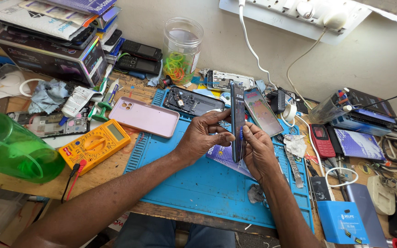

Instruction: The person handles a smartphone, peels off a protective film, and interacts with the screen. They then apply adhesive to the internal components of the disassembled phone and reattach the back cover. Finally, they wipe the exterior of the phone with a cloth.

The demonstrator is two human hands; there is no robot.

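A dark smartphone [237,120] is held on edge, upright, above the blue work mat [198,183] that is laid on the surface. It is pinched between both hands: the left hand [204,134] is curled against its left face, thumb and fingertips pressed to it, while the right hand [257,148] is closed on its right face. A second phone [263,111] is leaned just behind. A pink phone case [145,116] and a yellow multimeter [95,144] are seen to the left.
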